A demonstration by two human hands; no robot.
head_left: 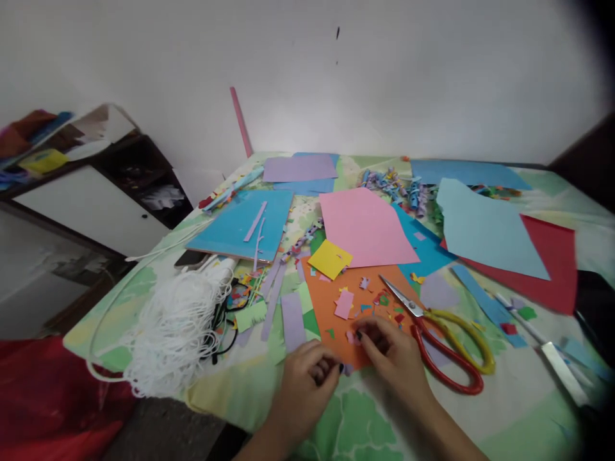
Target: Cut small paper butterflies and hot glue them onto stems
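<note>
My left hand (307,381) is at the near edge of the orange paper sheet (319,301), its fingers curled in a pinch. A tiny lilac scrap (347,369) shows at its fingertips; whether it is held is unclear. Just to the right, my right hand (391,358) bends over the same sheet, thumb and fingers closed at a small pink paper piece (352,337). Beyond lies a pink paper rectangle (344,305) among colourful snippets. Scissors (418,314) with one red and one yellow handle rest beside my right hand, blades parted and pointing away.
A tangle of white string (180,333) lies left, near black-framed glasses (230,320). Behind are a blue book (240,224), a yellow square (330,259), a large pink sheet (365,227) and curled paper strips (391,186). A white-handled cutter (562,371) is at right.
</note>
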